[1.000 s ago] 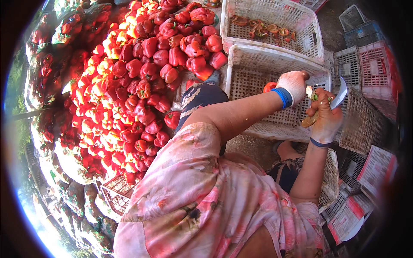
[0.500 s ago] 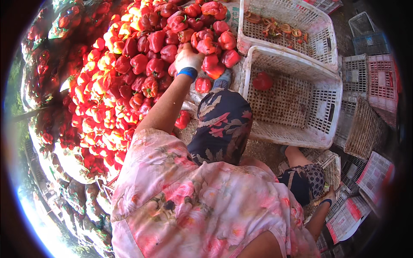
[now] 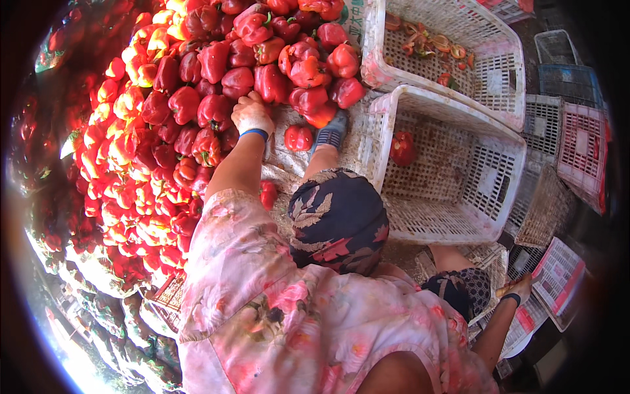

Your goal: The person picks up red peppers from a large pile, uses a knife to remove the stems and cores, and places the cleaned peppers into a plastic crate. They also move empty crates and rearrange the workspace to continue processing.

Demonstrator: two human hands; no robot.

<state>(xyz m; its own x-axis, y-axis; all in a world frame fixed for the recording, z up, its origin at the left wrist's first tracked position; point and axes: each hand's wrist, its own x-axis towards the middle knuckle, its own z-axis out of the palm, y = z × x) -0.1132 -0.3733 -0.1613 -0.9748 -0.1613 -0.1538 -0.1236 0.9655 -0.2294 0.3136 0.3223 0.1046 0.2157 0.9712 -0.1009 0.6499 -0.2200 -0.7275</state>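
My left hand (image 3: 252, 116), in a pale glove with a blue band at the wrist, is at the near edge of a large heap of red bell peppers (image 3: 213, 60). Its fingers curl in against the peppers; whatever is under them is hidden. A single bell pepper (image 3: 298, 138) lies on the pale ground sheet beside my foot, and another (image 3: 268, 194) is by my left forearm. Far out to the right, my right hand (image 3: 518, 289) is closed round something small and brownish that I cannot make out. One red bell pepper (image 3: 402, 148) rests in the near white crate (image 3: 453, 228).
A second white crate (image 3: 367, 62) behind it holds cut pepper pieces (image 3: 441, 43). Stacked crates, including a pink one (image 3: 582, 148) and a blue one (image 3: 569, 82), line the right side. Filled net sacks (image 3: 134, 322) are at the left. My knee (image 3: 338, 220) is between heap and crates.
My left hand has drawn back from atop the heap, toward me and to the left. My right hand has shifted slightly outward and up. The whole view has tilted a little.
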